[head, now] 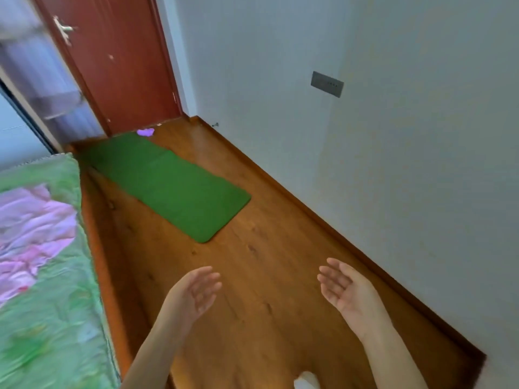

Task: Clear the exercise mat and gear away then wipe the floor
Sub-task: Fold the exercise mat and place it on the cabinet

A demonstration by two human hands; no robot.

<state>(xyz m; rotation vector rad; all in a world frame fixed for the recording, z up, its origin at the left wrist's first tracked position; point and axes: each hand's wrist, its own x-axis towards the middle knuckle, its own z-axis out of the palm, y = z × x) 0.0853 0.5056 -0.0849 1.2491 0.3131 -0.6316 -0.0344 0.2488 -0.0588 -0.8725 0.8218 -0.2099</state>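
One green mat [168, 189] lies flat, unrolled on floor [266, 276].

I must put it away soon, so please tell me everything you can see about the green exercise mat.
The green exercise mat is a long rectangle with rounded corners, of soft, foam-like material. It lies unrolled and flat on the wooden floor, at an angle between the bed and the white wall. A faint crease crosses it near the far end, which reaches toward the door. A small purple thing lies at that end. Neither hand touches it.
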